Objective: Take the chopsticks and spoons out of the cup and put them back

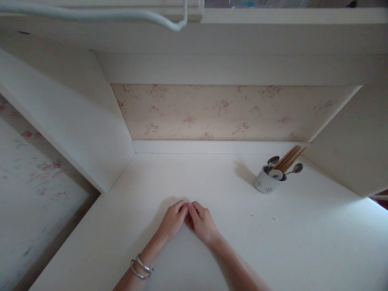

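Both of my hands rest on the white desktop point(188, 258) with their fingers curled in. The thumb and finger side of my left hand point(173, 220) meets my right hand point(202, 222) at the tips. No object shows in either hand, and the palms face away from view. Two silver bangles point(142, 266) circle my left wrist. Nearest to my right hand, farther back and to the right, stands a white holder with small holes point(266, 184). It holds brown chopsticks point(287, 159), metal spoons point(298, 168) and a white round-ended piece with a blue mark point(275, 174).
White side panels stand at the left point(75, 113) and right point(348, 141). A shelf point(212, 38) overhangs the desk, with a white cable point(91, 14) along it. Floral wallpaper point(212, 113) covers the back. Two tiny specks lie right of my hands.
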